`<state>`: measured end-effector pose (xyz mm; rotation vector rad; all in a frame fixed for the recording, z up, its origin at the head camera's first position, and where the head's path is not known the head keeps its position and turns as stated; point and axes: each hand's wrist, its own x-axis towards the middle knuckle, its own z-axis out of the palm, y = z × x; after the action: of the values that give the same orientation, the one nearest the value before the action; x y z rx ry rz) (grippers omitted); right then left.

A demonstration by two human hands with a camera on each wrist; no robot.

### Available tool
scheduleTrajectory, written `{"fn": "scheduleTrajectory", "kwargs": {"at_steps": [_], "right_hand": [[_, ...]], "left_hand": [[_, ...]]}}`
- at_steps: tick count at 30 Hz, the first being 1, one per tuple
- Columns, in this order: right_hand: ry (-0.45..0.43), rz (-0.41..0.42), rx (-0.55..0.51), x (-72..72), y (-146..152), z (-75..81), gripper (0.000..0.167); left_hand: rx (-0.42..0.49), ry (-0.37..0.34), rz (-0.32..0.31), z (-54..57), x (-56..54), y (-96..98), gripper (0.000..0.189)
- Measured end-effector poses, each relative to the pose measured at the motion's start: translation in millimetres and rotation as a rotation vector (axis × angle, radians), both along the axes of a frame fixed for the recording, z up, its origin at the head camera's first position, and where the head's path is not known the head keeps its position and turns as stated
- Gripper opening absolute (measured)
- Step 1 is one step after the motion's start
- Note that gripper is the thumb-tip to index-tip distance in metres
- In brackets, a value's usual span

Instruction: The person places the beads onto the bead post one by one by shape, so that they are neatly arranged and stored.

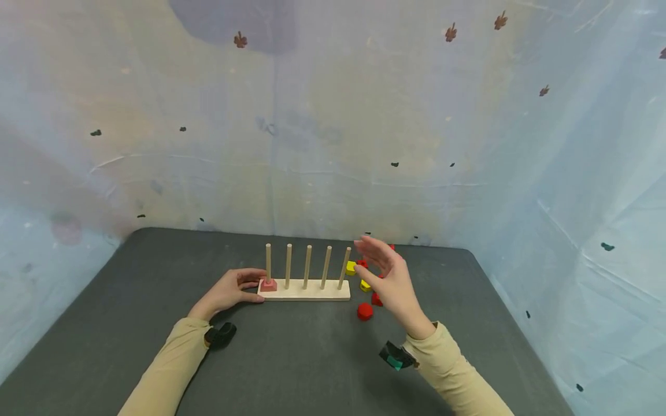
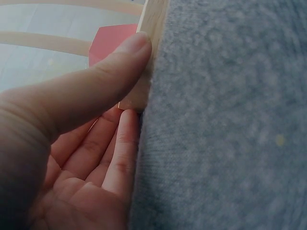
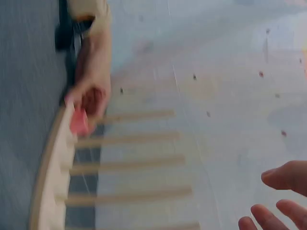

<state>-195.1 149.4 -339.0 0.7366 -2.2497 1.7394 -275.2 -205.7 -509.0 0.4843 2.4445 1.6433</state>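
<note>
A pale wooden peg board [image 1: 312,293] with several upright pegs lies on the dark table. Round its leftmost peg, down at the base, sits a red block [image 1: 268,285]. My left hand [image 1: 230,290] grips the board's left end; in the left wrist view the thumb [image 2: 112,74] lies along its front side and fingers touch the end. Above the table, just right of the rightmost peg, my right hand [image 1: 392,283] is raised with its fingers apart and nothing held. Beneath and behind it are loose blocks, among them a red one [image 1: 365,311] and a yellow one [image 1: 351,268].
The dark table [image 1: 291,358] reaches back to a patterned sheet [image 1: 333,115] hanging behind it and along the sides. Another yellow block [image 1: 365,286] and a red block [image 1: 377,299] lie close to the right hand, which partly hides the group.
</note>
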Motion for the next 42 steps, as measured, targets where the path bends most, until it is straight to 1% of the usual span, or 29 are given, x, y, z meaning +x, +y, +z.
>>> {"fn": "scheduleTrajectory", "kwargs": {"at_steps": [4, 5, 9, 12, 16, 19, 22, 24, 27, 32, 35, 38, 39, 42], "right_hand": [[0.039, -0.075, 0.027, -14.2, 21.1, 4.1, 0.051], [0.052, -0.093, 0.04, -18.7, 26.3, 4.3, 0.051], [0.103, -0.164, 0.117, -40.7, 45.3, 1.8, 0.051], [0.128, -0.218, 0.185, -69.7, 68.1, -16.8, 0.052], [0.099, -0.271, 0.281, -108.5, 98.3, -51.5, 0.05], [0.049, -0.278, 0.344, -122.1, 109.6, -68.1, 0.048], [0.007, -0.269, 0.402, -131.6, 116.4, -83.7, 0.048], [-0.005, -0.263, 0.448, -137.9, 119.6, -93.2, 0.047], [-0.017, -0.252, 0.516, -146.5, 121.7, -103.3, 0.044], [-0.069, -0.247, 0.608, -157.1, 121.3, -112.1, 0.042], [-0.076, -0.237, 0.658, -161.7, 120.2, -115.7, 0.04], [-0.072, -0.221, 0.692, -164.6, 119.4, -119.1, 0.039], [-0.07, -0.219, 0.703, -165.2, 119.4, -120.3, 0.039], [-0.081, -0.215, 0.725, -166.2, 119.8, -122.6, 0.04]], "left_hand": [[-0.011, -0.001, 0.008, -1.0, -0.3, 1.1, 0.071], [-0.015, 0.006, 0.003, -1.2, -0.4, 1.1, 0.071], [-0.005, -0.003, 0.003, -1.5, -0.8, 0.2, 0.071], [0.006, -0.01, 0.008, -1.3, -1.0, 0.6, 0.071], [0.006, 0.003, -0.004, -1.6, -0.6, 0.6, 0.071], [0.013, 0.004, -0.012, -1.8, 0.0, -0.3, 0.071], [0.017, -0.002, -0.01, -1.3, 0.6, -0.5, 0.07], [0.021, -0.007, -0.008, -0.3, 1.1, -0.4, 0.07], [0.025, -0.006, -0.004, 1.4, 1.8, 0.3, 0.07], [0.025, -0.004, -0.008, 7.3, 4.8, 2.1, 0.068], [0.019, -0.007, -0.008, 17.0, 10.6, 4.9, 0.066], [0.016, -0.006, -0.007, 23.3, 13.4, 6.6, 0.065], [0.017, -0.009, -0.005, 23.4, 13.3, 6.5, 0.065], [0.02, -0.02, 0.004, 15.8, 9.7, 3.8, 0.066]]}}
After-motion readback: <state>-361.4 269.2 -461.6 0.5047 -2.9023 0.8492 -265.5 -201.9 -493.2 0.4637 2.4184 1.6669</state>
